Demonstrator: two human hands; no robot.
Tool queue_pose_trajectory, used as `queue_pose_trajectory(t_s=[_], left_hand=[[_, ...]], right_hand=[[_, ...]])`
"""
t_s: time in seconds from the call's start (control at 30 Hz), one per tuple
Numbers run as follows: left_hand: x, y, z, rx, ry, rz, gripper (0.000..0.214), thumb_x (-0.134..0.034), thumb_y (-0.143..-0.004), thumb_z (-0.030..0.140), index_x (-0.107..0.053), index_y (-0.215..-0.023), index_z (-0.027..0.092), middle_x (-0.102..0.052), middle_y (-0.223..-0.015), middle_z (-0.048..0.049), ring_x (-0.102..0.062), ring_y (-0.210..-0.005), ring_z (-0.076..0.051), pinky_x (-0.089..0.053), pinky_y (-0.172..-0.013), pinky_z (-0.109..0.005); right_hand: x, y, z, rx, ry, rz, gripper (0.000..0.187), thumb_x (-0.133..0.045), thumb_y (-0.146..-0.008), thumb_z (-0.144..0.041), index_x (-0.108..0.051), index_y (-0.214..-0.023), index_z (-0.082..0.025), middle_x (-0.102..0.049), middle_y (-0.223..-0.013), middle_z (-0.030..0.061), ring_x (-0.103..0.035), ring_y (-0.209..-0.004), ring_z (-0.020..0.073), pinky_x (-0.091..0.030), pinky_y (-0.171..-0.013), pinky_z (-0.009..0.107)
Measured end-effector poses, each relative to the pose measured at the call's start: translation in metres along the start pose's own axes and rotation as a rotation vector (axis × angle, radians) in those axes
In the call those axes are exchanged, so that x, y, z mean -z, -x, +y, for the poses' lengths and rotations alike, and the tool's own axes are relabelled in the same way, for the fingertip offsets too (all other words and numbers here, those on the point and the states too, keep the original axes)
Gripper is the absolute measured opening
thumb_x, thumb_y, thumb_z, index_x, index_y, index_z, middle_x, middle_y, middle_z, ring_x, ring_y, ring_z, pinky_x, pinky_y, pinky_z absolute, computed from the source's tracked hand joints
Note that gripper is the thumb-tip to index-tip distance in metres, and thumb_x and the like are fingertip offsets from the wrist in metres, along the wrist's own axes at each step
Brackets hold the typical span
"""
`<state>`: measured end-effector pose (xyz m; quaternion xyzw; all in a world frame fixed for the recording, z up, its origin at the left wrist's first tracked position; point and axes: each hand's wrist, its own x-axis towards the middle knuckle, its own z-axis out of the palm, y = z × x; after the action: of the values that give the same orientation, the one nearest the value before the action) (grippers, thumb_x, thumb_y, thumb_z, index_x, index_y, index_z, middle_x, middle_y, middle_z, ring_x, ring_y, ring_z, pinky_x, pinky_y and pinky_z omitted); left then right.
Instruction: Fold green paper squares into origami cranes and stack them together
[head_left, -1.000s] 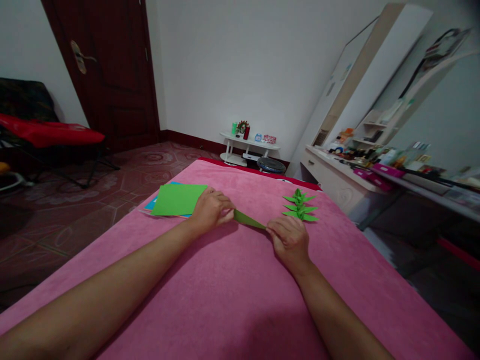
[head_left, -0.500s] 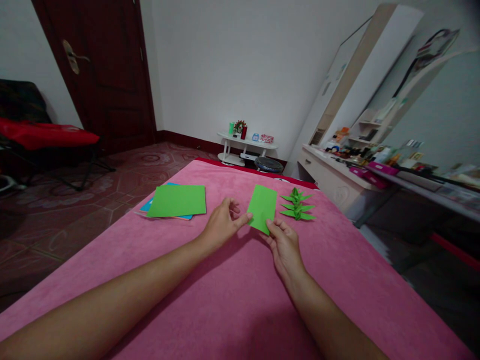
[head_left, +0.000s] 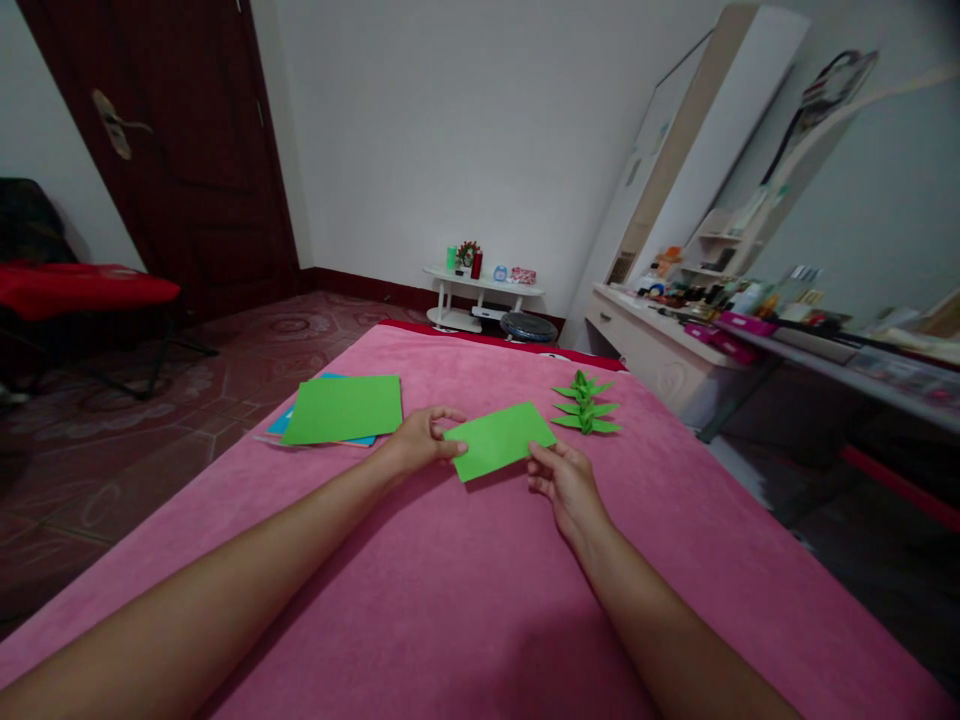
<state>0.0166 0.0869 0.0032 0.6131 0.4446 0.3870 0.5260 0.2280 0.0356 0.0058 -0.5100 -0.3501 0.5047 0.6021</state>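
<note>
A rectangular piece of green paper [head_left: 498,441] is stretched between my two hands, just above the pink cloth [head_left: 450,590]. My left hand [head_left: 426,440] pinches its left edge, thumb on top. At the right end, my right hand [head_left: 564,482] grips the corner between thumb and fingers. Beyond my right hand several folded green paper pieces with pointed leaves [head_left: 586,405] lie in a row. To the left rests a larger stack of green paper sheets [head_left: 345,408], with blue paper [head_left: 282,422] showing beneath it.
A low white table [head_left: 480,284] with small items stands by the far wall, a round dark stool [head_left: 529,327] beside it. On the right is a dressing table [head_left: 660,335] crowded with bottles. A red-covered chair [head_left: 82,288] stands left, near the brown door [head_left: 165,150].
The green paper has turned from upright to lying sideways between my hands. My left hand has moved left and now pinches its left edge. The camera view has shifted slightly.
</note>
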Motion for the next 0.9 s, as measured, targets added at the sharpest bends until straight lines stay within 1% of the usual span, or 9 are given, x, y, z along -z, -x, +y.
queue_pose_trajectory(t_s=[0.07, 0.17, 0.23, 0.33, 0.4, 0.5, 0.7, 0.77, 0.9], left_hand=[[0.001, -0.001, -0.006, -0.09, -0.173, 0.064, 0.052, -0.072, -0.065, 0.022, -0.052, -0.112, 0.013, -0.053, -0.059, 0.0051, -0.051, -0.05, -0.009, -0.04, -0.048, -0.02], [-0.005, 0.007, -0.005, -0.381, -0.511, 0.152, 0.047, -0.069, -0.069, 0.021, -0.054, -0.114, 0.016, -0.061, -0.089, -0.0047, -0.058, -0.079, -0.016, -0.047, -0.069, -0.029], [-0.012, 0.018, 0.002, -0.567, -0.739, 0.072, 0.032, -0.062, -0.076, 0.023, -0.061, -0.108, 0.019, -0.06, -0.104, -0.0079, -0.055, -0.095, -0.019, -0.044, -0.082, -0.033], [-0.023, 0.034, 0.015, -0.706, -1.02, -0.071, 0.016, -0.058, -0.081, 0.031, -0.069, -0.089, 0.021, -0.061, -0.107, -0.0079, -0.05, -0.106, -0.023, -0.037, -0.091, -0.04], [-0.029, 0.042, 0.02, -0.743, -1.133, -0.109, 0.018, -0.058, -0.081, 0.035, -0.069, -0.086, 0.021, -0.063, -0.103, -0.0069, -0.046, -0.112, -0.025, -0.031, -0.097, -0.045], [-0.035, 0.047, 0.022, -0.757, -1.231, -0.096, 0.02, -0.058, -0.081, 0.038, -0.068, -0.09, 0.023, -0.065, -0.103, -0.0045, -0.042, -0.118, -0.026, -0.018, -0.105, -0.051], [-0.04, 0.048, 0.022, -0.821, -1.274, -0.032, 0.025, -0.058, -0.082, 0.039, -0.066, -0.101, 0.025, -0.059, -0.12, -0.0036, -0.033, -0.129, -0.029, -0.002, -0.109, -0.054], [-0.04, 0.047, 0.019, -0.807, -1.277, -0.055, 0.027, -0.058, -0.082, 0.039, -0.064, -0.103, 0.024, -0.061, -0.116, -0.0054, -0.038, -0.125, -0.028, -0.008, -0.109, -0.053], [-0.043, 0.046, 0.008, -0.714, -1.295, -0.152, 0.026, -0.053, -0.085, 0.036, -0.063, -0.103, 0.02, -0.066, -0.101, -0.0085, -0.056, -0.104, -0.022, -0.031, -0.1, -0.042]], right_hand=[[0.006, -0.006, 0.003, 0.005, 0.038, 0.01, 0.025, -0.076, -0.056, -0.024, -0.057, -0.069, -0.014, -0.058, -0.05, -0.0022, -0.053, -0.041, 0.0087, -0.048, -0.039, 0.019], [0.01, -0.011, 0.007, 0.029, 0.066, 0.025, 0.024, -0.075, -0.057, -0.021, -0.056, -0.07, -0.015, -0.06, -0.05, -0.0017, -0.058, -0.044, 0.0108, -0.053, -0.044, 0.021], [0.012, -0.013, 0.009, 0.041, 0.083, 0.03, 0.025, -0.075, -0.057, -0.02, -0.054, -0.07, -0.015, -0.06, -0.05, -0.0019, -0.059, -0.045, 0.0113, -0.054, -0.045, 0.022], [0.016, -0.016, 0.009, 0.06, 0.097, 0.032, 0.027, -0.074, -0.056, -0.018, -0.053, -0.071, -0.015, -0.059, -0.049, -0.0033, -0.059, -0.044, 0.0113, -0.054, -0.043, 0.022], [0.018, -0.017, 0.009, 0.074, 0.102, 0.032, 0.029, -0.075, -0.055, -0.017, -0.053, -0.074, -0.015, -0.058, -0.049, -0.0044, -0.059, -0.043, 0.0114, -0.054, -0.042, 0.021], [0.021, -0.019, 0.008, 0.088, 0.114, 0.042, 0.032, -0.075, -0.054, -0.016, -0.052, -0.076, -0.016, -0.058, -0.049, -0.005, -0.059, -0.042, 0.0116, -0.054, -0.041, 0.021], [0.021, -0.02, 0.013, 0.107, 0.146, 0.08, 0.035, -0.072, -0.059, -0.018, -0.047, -0.084, -0.018, -0.058, -0.052, -0.0058, -0.06, -0.044, 0.0118, -0.055, -0.045, 0.022], [0.02, -0.021, 0.016, 0.121, 0.171, 0.09, 0.037, -0.07, -0.062, -0.02, -0.045, -0.088, -0.019, -0.059, -0.054, -0.0062, -0.061, -0.046, 0.0119, -0.055, -0.047, 0.023], [0.026, -0.024, 0.011, 0.118, 0.277, 0.072, 0.038, -0.071, -0.061, -0.022, -0.046, -0.09, -0.018, -0.059, -0.054, -0.0052, -0.06, -0.046, 0.0145, -0.053, -0.046, 0.027]])
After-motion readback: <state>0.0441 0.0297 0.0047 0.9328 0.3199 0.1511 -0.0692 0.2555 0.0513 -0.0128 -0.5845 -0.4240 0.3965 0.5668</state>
